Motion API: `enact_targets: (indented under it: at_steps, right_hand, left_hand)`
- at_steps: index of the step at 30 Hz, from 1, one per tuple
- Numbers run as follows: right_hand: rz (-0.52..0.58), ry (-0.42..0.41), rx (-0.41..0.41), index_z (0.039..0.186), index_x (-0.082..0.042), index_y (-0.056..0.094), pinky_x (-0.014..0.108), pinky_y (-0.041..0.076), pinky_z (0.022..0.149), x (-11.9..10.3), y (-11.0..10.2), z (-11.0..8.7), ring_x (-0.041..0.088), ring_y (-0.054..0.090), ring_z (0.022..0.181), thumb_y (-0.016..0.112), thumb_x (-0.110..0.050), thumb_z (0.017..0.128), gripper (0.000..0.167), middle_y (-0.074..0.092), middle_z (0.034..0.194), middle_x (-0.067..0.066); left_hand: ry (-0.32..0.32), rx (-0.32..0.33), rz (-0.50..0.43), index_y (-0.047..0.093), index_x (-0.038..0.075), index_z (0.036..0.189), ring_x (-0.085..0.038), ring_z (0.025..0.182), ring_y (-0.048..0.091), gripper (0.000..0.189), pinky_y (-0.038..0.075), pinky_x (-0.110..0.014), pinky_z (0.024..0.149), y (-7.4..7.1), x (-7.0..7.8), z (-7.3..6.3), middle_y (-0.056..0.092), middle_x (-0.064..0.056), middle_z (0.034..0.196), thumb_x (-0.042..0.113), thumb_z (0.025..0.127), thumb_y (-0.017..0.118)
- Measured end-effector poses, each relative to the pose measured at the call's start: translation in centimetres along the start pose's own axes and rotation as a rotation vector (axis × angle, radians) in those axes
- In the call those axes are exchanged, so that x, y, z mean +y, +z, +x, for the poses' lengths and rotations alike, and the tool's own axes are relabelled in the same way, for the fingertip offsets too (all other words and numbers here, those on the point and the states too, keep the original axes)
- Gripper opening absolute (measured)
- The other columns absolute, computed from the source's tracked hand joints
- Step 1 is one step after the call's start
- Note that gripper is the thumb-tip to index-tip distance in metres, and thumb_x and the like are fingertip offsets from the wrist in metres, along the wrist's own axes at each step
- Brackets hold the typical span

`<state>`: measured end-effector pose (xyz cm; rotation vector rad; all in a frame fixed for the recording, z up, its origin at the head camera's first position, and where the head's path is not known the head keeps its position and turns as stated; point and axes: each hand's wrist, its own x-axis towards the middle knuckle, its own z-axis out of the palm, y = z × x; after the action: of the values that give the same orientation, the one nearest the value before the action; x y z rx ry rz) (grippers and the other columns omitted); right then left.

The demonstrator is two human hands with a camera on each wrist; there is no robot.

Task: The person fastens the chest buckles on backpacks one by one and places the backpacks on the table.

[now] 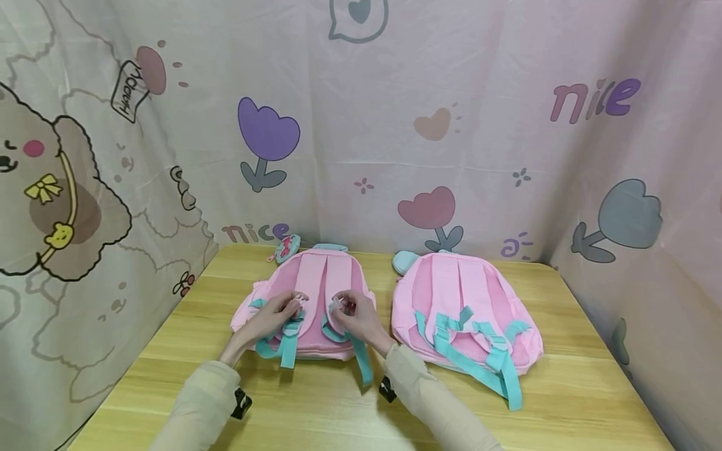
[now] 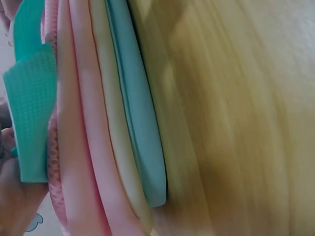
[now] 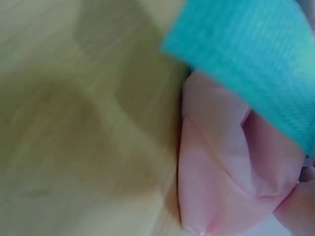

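Note:
A pink backpack [image 1: 312, 275] lies with its shoulder straps facing up. Over its left shoulder strap, my left hand [image 1: 276, 315] pinches a small pale pink piece [image 1: 301, 297], too small in view to name surely. On the other strap, my right hand [image 1: 356, 315] pinches a similar small pale piece [image 1: 336, 303]. The two pieces are apart. Teal webbing ends [image 1: 289, 351] hang below both hands; in the left wrist view a teal webbing strap [image 2: 32, 113] partly covers the left fingers. The right wrist view shows teal webbing [image 3: 246, 54] over the bag's pink side [image 3: 216, 162].
A second pink backpack [image 1: 420, 294] lies to the right, straps up, with a pink band joining its shoulder straps. Small round pouches, one patterned [image 1: 287, 248] and one light blue [image 1: 403, 262], sit at the bags' tops. The wooden table [image 1: 169, 369] meets a printed curtain [image 1: 361, 113].

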<state>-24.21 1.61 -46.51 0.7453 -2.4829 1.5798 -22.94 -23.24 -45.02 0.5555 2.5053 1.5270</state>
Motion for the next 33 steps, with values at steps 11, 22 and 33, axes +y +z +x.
enact_targets:
  at_steps: [11,22,33]
  right_hand:
    - [0.016,-0.020,-0.071,0.116,-0.002,0.063,0.019,0.042,0.073,0.5,-0.1,0.0,0.012,0.052,0.084,0.065,-0.004,0.094,0.022,0.066,0.105,0.015]
    - [0.094,-0.135,-0.105,0.117,0.000,0.054,0.018,0.043,0.071,1.4,0.3,0.1,0.018,0.058,0.082,0.058,-0.003,0.099,0.018,0.068,0.100,0.020]
    - [0.003,-0.045,-0.148,0.119,-0.003,0.058,0.023,0.046,0.079,1.4,0.0,-0.2,0.019,0.058,0.093,0.068,-0.007,0.092,0.029,0.067,0.108,0.015]
  left_hand:
    - [-0.020,-0.027,-0.034,0.043,-0.008,0.143,-0.011,0.104,0.068,0.044,0.051,-0.017,0.089,-0.1,-0.5,-0.2,0.069,-0.024,0.116,0.019,0.108,0.046]
    - [0.048,-0.001,-0.058,0.055,-0.001,0.129,-0.010,0.094,0.071,0.029,0.052,-0.018,0.085,0.6,-1.2,0.1,0.073,-0.024,0.103,0.017,0.106,0.051]
    - [0.000,0.004,-0.036,0.050,-0.002,0.137,-0.009,0.096,0.068,0.037,0.050,-0.017,0.086,0.7,-1.4,-0.4,0.072,-0.022,0.106,0.019,0.108,0.046]
